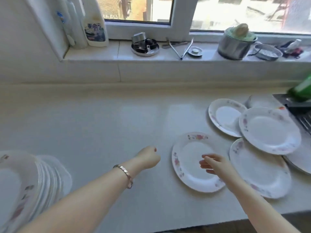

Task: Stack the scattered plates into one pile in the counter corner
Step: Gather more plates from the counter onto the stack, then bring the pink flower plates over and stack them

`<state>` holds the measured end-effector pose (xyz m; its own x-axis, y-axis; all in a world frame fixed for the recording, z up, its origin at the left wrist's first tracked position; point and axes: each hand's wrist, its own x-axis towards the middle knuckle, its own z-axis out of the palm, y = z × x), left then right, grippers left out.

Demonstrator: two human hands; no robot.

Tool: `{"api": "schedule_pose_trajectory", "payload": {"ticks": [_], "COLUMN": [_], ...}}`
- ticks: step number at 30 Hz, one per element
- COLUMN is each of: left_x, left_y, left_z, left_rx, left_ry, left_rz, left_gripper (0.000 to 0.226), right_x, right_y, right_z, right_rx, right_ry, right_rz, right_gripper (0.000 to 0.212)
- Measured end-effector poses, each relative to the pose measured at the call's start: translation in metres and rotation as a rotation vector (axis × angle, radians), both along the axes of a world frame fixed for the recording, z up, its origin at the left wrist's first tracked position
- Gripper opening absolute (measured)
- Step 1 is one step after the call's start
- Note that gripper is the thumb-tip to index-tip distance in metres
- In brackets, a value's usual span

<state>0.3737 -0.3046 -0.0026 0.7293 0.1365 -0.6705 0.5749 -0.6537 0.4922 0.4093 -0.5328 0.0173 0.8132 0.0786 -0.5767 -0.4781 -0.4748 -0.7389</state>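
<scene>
A pile of white floral plates [21, 185] stands at the counter's left edge, blurred. Several white plates with pink flower rims lie scattered on the right: the nearest plate [188, 167], one beside it [262, 174], one further back [225, 116] and one overlapping them [271, 130]. My right hand [213, 163] hovers over the nearest plate, fingers spread, holding nothing. My left hand [148, 158], a bracelet on its wrist, floats above bare counter left of that plate with its fingers curled in and nothing held.
The white counter [101, 125] runs back to a tiled sill carrying a detergent bottle [96, 26], a metal dish [144, 47], tongs [183, 47] and a steel pot [235, 44]. A green bottle [301, 91] and a dark sink rack [303, 115] sit at the right.
</scene>
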Motion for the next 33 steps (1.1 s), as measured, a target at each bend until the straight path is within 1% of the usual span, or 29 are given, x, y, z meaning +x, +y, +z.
{"api": "schedule_pose_trajectory", "payload": {"ticks": [1,2,3,5,7,9,12,15,16,17,18,19,20,21,23,25,28,33], "left_x": [0.009,0.018,0.026,0.040,0.046,0.049,0.053,0.057,0.057,0.058,0.058,0.058,0.058,0.058,0.057,0.053,0.046,0.023], "left_y": [-0.018,-0.035,-0.049,-0.072,-0.090,-0.101,-0.106,-0.106,-0.107,-0.107,-0.108,-0.108,-0.108,-0.108,-0.106,-0.101,-0.085,-0.051], "left_z": [-0.007,-0.015,-0.022,-0.032,-0.038,-0.042,-0.047,-0.050,-0.049,-0.047,-0.045,-0.042,-0.040,-0.037,-0.033,-0.028,-0.019,0.002], "left_rx": [-0.080,-0.174,-0.244,-0.282,-0.212,-0.149,-0.121,-0.169,-0.183,-0.193,-0.206,-0.218,-0.228,-0.231,-0.220,-0.199,-0.215,-0.247], "left_ry": [0.033,0.064,0.081,0.124,0.108,0.079,0.047,-0.013,-0.035,-0.053,-0.073,-0.091,-0.111,-0.134,-0.182,-0.227,-0.274,-0.348], "left_rz": [0.111,0.238,0.340,0.525,0.639,0.703,0.779,0.813,0.819,0.813,0.799,0.787,0.777,0.769,0.770,0.792,0.816,0.920], "left_gripper": [0.010,0.021,0.028,0.028,0.025,0.026,0.033,0.026,0.023,0.020,0.018,0.016,0.016,0.016,0.018,0.019,0.020,0.020], "right_x": [0.008,0.015,0.022,0.035,0.050,0.065,0.091,0.117,0.123,0.128,0.130,0.136,0.139,0.142,0.148,0.149,0.145,0.127], "right_y": [-0.022,-0.043,-0.063,-0.096,-0.123,-0.145,-0.169,-0.184,-0.186,-0.188,-0.188,-0.190,-0.192,-0.197,-0.203,-0.206,-0.204,-0.173], "right_z": [-0.002,-0.004,-0.006,-0.011,-0.018,-0.027,-0.037,-0.048,-0.049,-0.049,-0.047,-0.048,-0.049,-0.053,-0.060,-0.063,-0.057,-0.041], "right_rx": [0.008,0.009,0.013,0.023,0.035,0.114,0.274,0.422,0.490,0.563,0.638,0.702,0.760,0.811,0.885,0.870,0.873,0.875], "right_ry": [0.017,0.031,0.040,0.057,0.081,0.118,0.186,0.206,0.210,0.201,0.173,0.186,0.174,0.166,0.167,0.182,0.187,0.191], "right_rz": [-0.044,-0.080,-0.118,-0.188,-0.282,-0.437,-0.725,-0.977,-1.022,-1.038,-1.029,-1.049,-1.086,-1.143,-1.227,-1.217,-1.146,-0.914], "right_gripper": [0.015,0.016,0.018,0.020,0.025,0.033,0.043,0.049,0.049,0.044,0.032,0.021,0.017,0.014,0.021,0.025,0.023,0.022]}}
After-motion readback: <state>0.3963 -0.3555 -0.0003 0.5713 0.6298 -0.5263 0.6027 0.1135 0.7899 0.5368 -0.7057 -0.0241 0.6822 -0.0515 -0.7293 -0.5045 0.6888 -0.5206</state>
